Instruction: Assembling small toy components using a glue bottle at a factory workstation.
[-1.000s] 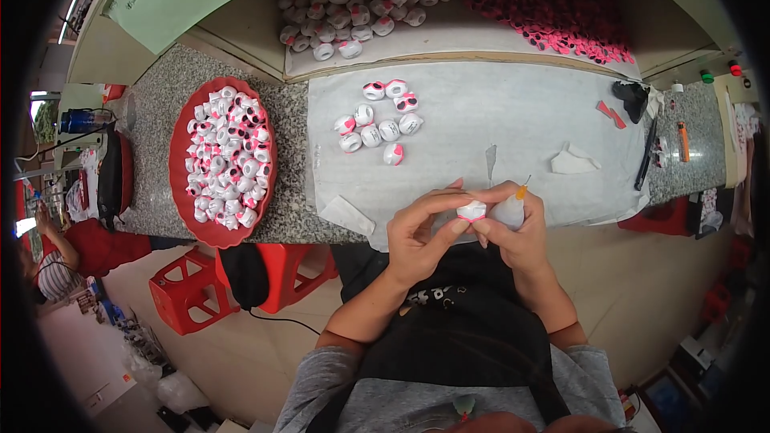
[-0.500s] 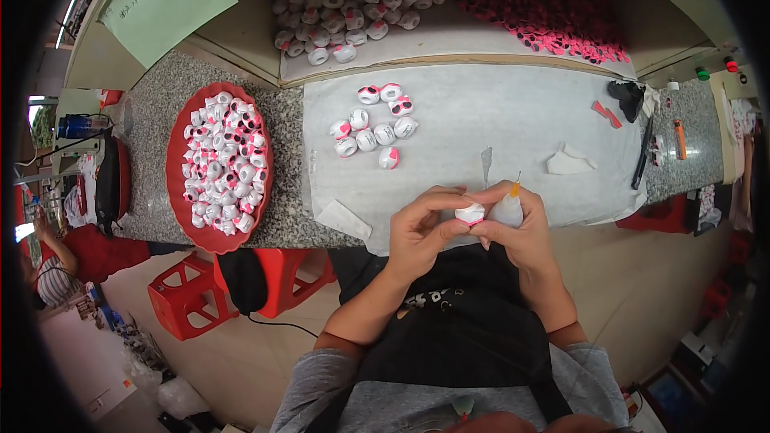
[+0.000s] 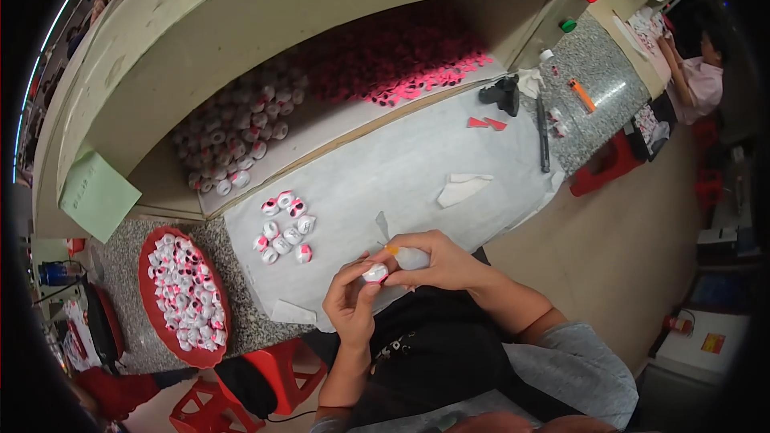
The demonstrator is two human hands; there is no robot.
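Observation:
My left hand (image 3: 350, 305) pinches a small round white piece (image 3: 375, 273) with a pink edge between thumb and fingers. Beside it, my right hand (image 3: 451, 263) is closed on a small whitish squeeze bottle (image 3: 412, 258) with a yellow-orange nozzle. The bottle lies tilted, its nozzle pointing left just above the white piece; whether the tip touches it I cannot tell. My right fingertips reach close to the piece's right side. Both hands are over the near edge of a white paper sheet (image 3: 345, 224). Several similar white-and-pink pieces, including one piece (image 3: 303, 253), sit to the left.
A red scalloped tray (image 3: 224, 329) full of white-and-pink pieces stands at left. A shelf behind holds heaps of white pieces (image 3: 241, 179) and pink parts (image 3: 401, 72). Paper scraps (image 3: 464, 189), a black pen (image 3: 543, 136) and an orange cutter (image 3: 582, 96) lie right. Another person (image 3: 702, 80) sits far right.
The whole view has turned, so the bench slants up to the right. In my right hand the bottle has tipped from upright toward the left, its nozzle now near the white piece.

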